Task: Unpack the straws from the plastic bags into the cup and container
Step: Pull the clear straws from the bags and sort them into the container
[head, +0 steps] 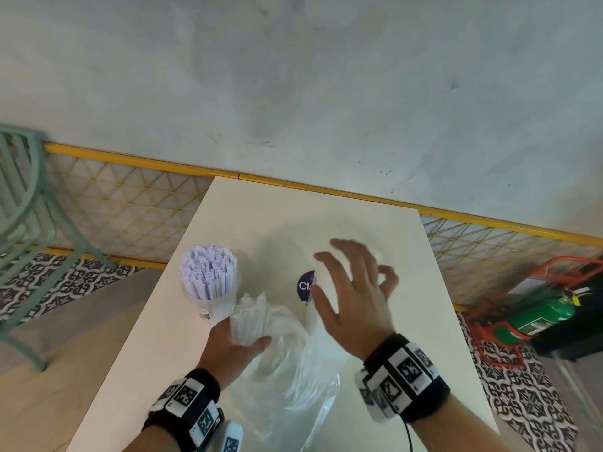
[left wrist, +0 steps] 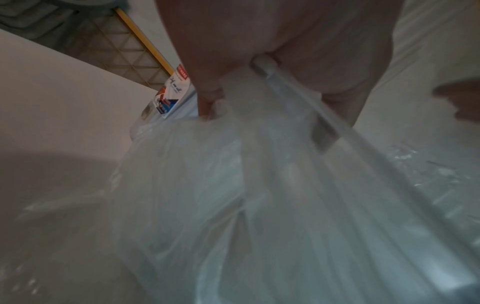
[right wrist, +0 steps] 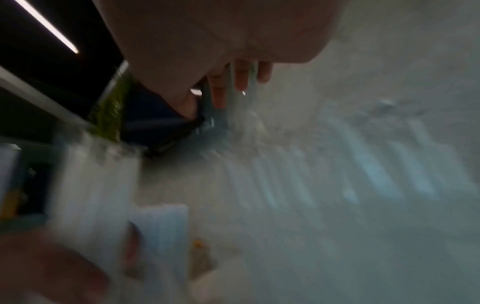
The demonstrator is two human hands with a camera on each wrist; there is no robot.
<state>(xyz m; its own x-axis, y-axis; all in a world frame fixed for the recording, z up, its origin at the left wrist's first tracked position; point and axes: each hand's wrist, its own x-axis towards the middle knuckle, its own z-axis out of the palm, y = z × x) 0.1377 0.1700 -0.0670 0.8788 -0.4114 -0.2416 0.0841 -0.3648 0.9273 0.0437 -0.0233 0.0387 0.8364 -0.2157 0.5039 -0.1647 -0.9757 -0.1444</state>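
Note:
On the white table (head: 408,256) a clear container (head: 208,278) at the left stands packed with upright pale lilac straws. Just in front of it my left hand (head: 238,340) grips a bundle of clear straws (head: 249,316) still partly inside a crumpled clear plastic bag (head: 303,370). The left wrist view shows the left hand's fingers (left wrist: 207,90) curled round the straws (left wrist: 306,107) and the bag (left wrist: 233,205). My right hand (head: 352,295), blurred, hovers with fingers spread over a pale cup with a round blue label (head: 306,286); it holds nothing. The right wrist view is too smeared to add detail.
A pale green metal chair (head: 23,223) stands left of the table. A yellow-railed mesh fence (head: 130,203) runs behind it. A green fire extinguisher (head: 538,316) in a red stand sits on the patterned floor at the right. The table's far edge meets the fence.

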